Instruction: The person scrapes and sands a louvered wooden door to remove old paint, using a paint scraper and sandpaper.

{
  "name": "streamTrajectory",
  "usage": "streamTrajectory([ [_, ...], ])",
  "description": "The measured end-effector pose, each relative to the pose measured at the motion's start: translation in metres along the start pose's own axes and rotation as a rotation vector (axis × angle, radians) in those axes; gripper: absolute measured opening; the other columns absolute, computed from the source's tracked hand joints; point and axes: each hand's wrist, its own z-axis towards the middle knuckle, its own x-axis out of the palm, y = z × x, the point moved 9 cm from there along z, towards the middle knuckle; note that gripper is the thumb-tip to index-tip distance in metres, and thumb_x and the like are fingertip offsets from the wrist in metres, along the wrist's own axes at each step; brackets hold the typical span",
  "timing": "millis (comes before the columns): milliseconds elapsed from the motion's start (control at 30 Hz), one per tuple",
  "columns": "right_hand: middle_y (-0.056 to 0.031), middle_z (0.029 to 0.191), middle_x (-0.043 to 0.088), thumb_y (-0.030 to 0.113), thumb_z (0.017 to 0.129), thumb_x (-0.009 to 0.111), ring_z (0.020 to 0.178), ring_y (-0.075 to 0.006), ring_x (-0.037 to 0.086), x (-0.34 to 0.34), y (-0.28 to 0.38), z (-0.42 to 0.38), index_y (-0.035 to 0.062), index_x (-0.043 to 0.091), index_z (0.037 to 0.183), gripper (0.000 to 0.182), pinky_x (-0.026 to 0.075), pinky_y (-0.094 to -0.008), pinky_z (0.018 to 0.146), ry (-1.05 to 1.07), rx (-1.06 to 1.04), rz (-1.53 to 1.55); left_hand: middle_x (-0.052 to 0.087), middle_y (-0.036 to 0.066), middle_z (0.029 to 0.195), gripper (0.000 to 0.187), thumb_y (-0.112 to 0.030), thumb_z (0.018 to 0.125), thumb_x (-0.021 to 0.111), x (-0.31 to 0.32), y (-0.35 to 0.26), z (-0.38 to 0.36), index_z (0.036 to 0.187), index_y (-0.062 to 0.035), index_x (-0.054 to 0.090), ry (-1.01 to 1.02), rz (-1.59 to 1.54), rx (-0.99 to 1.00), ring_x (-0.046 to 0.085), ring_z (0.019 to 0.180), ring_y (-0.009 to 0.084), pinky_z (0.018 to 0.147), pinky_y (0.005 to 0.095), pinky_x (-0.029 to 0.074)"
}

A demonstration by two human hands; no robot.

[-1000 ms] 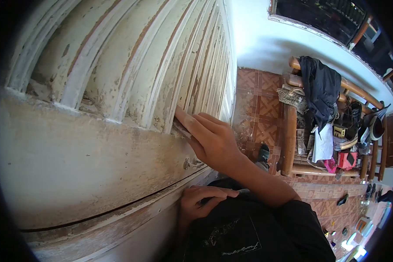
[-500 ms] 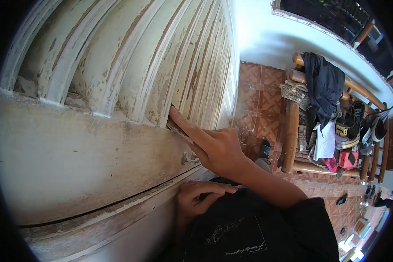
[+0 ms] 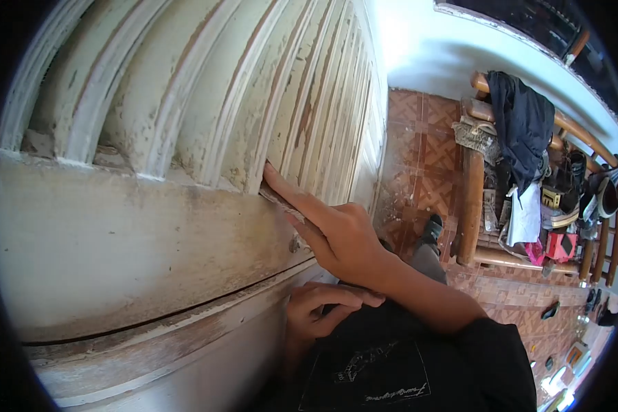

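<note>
My right hand [image 3: 347,233] reaches to the worn, pale slatted wood panel [image 3: 151,213]. Its index finger lies stretched into the corner where a slat meets the lower rail. Between that finger and the thumb is a thin folded piece of sandpaper [image 3: 279,199], as far as I can make out, pressed at the base of the slats; most of it is hidden. My left hand [image 3: 316,309] is below, close to the black shirt [image 3: 391,357] and the panel's lower edge. Its fingers are bent together toward the thumb, and no object shows in them. A small metal latch [image 3: 296,243] sits near my right thumb.
To the right stands a bamboo bench [image 3: 470,206] loaded with a dark jacket [image 3: 518,130], white paper [image 3: 524,213], a red box [image 3: 561,247] and other clutter. Patterned tiles [image 3: 419,158] cover the floor. One sandalled foot [image 3: 431,230] shows beside my right arm. Loose footwear [image 3: 550,310] lies farther right.
The view has shifted a little, moving the bench and floor rightward in it. My right hand stays at about the same slat, its wrist slightly lower; my left hand keeps its bent shape.
</note>
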Motion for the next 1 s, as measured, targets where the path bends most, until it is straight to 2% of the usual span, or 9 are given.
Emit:
streamTrajectory([
  [133,-0.0151,0.111,0.073,0.006,0.096,0.059,0.053,-0.0318,0.064,0.012,-0.010,0.004,0.0046,0.053,0.143,0.047,0.050,-0.0367,0.049,0.107,0.134,0.001,0.075,0.025,0.093,0.017,0.011,0.086,0.069,-0.006,0.016,-0.011,0.100,0.0041,0.064,-0.105,-0.108,-0.119,0.076,0.091,0.0324,0.082,0.0373,0.060],
  [200,-0.0142,0.123,0.069,0.006,0.097,0.059,0.052,-0.0308,0.063,0.009,-0.006,-0.003,0.0065,0.053,0.143,0.047,0.049,-0.0363,0.049,0.029,0.092,0.100,0.074,0.026,0.092,0.018,0.011,0.086,0.069,-0.001,0.008,-0.006,0.101,0.0042,0.063,-0.019,-0.051,-0.027,0.076,0.090,0.0333,0.081,0.0381,0.061],
  [333,-0.0138,0.121,0.070,0.006,0.097,0.059,0.050,-0.0290,0.062,0.007,-0.008,0.000,0.0087,0.053,0.144,0.048,0.049,-0.0357,0.048,0.056,0.069,0.070,0.074,0.026,0.092,0.017,0.012,0.087,0.068,0.002,0.006,-0.005,0.102,0.0041,0.063,0.032,-0.060,-0.023,0.076,0.089,0.0340,0.080,0.0396,0.061],
  [400,-0.0140,0.115,0.072,0.007,0.097,0.060,0.047,-0.0272,0.061,0.007,-0.008,-0.002,0.0091,0.054,0.143,0.047,0.048,-0.0359,0.047,0.070,0.070,0.033,0.074,0.027,0.092,0.017,0.012,0.088,0.066,-0.001,0.011,-0.009,0.102,0.0047,0.062,-0.079,-0.156,-0.076,0.076,0.088,0.0353,0.078,0.0405,0.061],
  [533,-0.0132,0.097,0.075,0.007,0.095,0.061,0.045,-0.0237,0.059,0.000,-0.003,0.003,0.0115,0.056,0.143,0.049,0.046,-0.0356,0.044,0.037,0.014,-0.038,0.074,0.028,0.091,0.015,0.012,0.088,0.065,0.001,0.003,-0.005,0.102,0.0052,0.062,-0.050,-0.106,-0.038,0.075,0.088,0.0367,0.078,0.0432,0.062],
  [600,-0.0097,0.071,0.070,0.008,0.091,0.065,0.041,-0.0205,0.057,0.006,-0.007,0.015,0.0152,0.056,0.144,0.054,0.044,-0.0349,0.041,0.091,-0.058,-0.329,0.073,0.028,0.091,0.015,0.012,0.089,0.065,0.004,-0.001,-0.003,0.102,0.0054,0.061,-0.019,-0.190,0.023,0.075,0.089,0.0375,0.079,0.0458,0.062],
  [700,-0.0061,0.056,0.062,0.010,0.087,0.068,0.040,-0.0184,0.055,-0.005,0.003,0.004,0.0183,0.056,0.145,0.060,0.042,-0.0346,0.040,0.013,-0.053,-0.335,0.073,0.030,0.092,0.016,0.012,0.089,0.064,0.003,-0.002,-0.007,0.103,0.0055,0.062,0.014,-0.156,0.012,0.075,0.089,0.0384,0.080,0.0480,0.062],
  [800,-0.0005,0.050,0.056,0.017,0.092,0.066,0.037,-0.0189,0.052,-0.005,-0.004,0.003,0.0194,0.049,0.150,0.060,0.037,-0.0340,0.036,-0.045,-0.106,-0.341,0.072,0.030,0.092,0.017,0.013,0.089,0.064,0.004,-0.007,-0.003,0.104,0.0056,0.062,-0.011,-0.197,0.013,0.075,0.089,0.0398,0.079,0.0484,0.062],
  [1000,-0.0042,0.050,0.055,0.021,0.094,0.064,0.038,-0.0219,0.053,-0.007,-0.003,-0.007,0.0192,0.055,0.143,0.051,0.037,-0.0364,0.038,-0.060,-0.060,-0.230,0.072,0.031,0.093,0.015,0.011,0.089,0.065,0.011,-0.011,-0.004,0.103,0.0062,0.061,0.062,-0.143,0.062,0.075,0.087,0.0408,0.077,0.0491,0.062],
])
